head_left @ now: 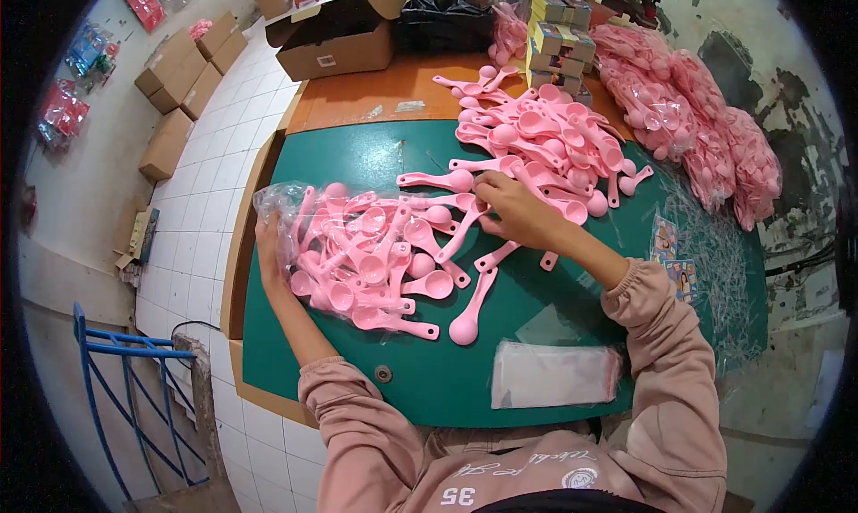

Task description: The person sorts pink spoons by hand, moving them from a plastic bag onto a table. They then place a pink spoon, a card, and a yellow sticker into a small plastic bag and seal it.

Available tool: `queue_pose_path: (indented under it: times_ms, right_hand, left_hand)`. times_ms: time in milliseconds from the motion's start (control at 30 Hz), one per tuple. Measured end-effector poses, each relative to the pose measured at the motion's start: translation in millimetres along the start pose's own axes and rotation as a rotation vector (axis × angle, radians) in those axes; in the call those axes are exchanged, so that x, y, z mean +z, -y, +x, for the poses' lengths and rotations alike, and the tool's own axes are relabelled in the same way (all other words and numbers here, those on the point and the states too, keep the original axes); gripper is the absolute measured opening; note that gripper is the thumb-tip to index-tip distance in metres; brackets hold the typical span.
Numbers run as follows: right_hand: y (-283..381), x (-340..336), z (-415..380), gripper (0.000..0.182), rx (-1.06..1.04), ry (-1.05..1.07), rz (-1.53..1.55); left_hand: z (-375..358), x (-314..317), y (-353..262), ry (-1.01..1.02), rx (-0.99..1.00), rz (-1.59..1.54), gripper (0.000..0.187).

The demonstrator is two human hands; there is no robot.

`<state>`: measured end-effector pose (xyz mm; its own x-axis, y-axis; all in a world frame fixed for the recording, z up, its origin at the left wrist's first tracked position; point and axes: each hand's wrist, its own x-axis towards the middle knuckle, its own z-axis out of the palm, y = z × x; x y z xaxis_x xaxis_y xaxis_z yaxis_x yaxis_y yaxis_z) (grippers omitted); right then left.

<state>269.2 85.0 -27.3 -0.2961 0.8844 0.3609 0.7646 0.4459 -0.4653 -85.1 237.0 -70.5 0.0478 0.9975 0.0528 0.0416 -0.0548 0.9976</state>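
Note:
Pink plastic measuring spoons (371, 267) fill a clear plastic bag (288, 196) lying on the left of the green table; some handles stick out of its right side. My left hand (268, 245) is closed on the bag's left edge, its fingers partly hidden by the film. At the table's middle, my right hand (514, 211) has its fingers pinched on a pink measuring spoon (460, 233), between the bag and a large heap of spoons (536, 129). One loose spoon (474, 307) lies below the right hand, bowl toward me.
A stack of flat clear bags (554, 374) lies near the front edge of the table (322, 370). Small printed cards (681, 281) and scattered clear plastic pieces (715, 272) are at right. Behind stand boxed stacks (561, 44), bagged spoons (688, 111) and an open carton (335, 53).

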Motion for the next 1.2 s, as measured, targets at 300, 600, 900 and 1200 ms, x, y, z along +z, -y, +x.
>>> queue_pose_path:
  times_ms: [300,600,900,1200]
  right_hand:
    - [6,20,25,0.032,0.154,0.121,-0.148]
    - [-14,-33,19,0.031,0.270,0.047,-0.613]
    - [18,29,33,0.035,0.114,0.067,-0.173]
    - [-6,21,13,0.027,0.180,0.261,-0.417]
  left_hand:
    - [9,-1,7,-0.016,-0.009,0.004,0.033]
    - [7,-7,9,-0.017,-0.038,0.020,0.034]
    - [9,-10,15,-0.016,0.011,0.031,0.032]
    - [12,-10,19,-0.010,-0.038,-0.024,0.031]
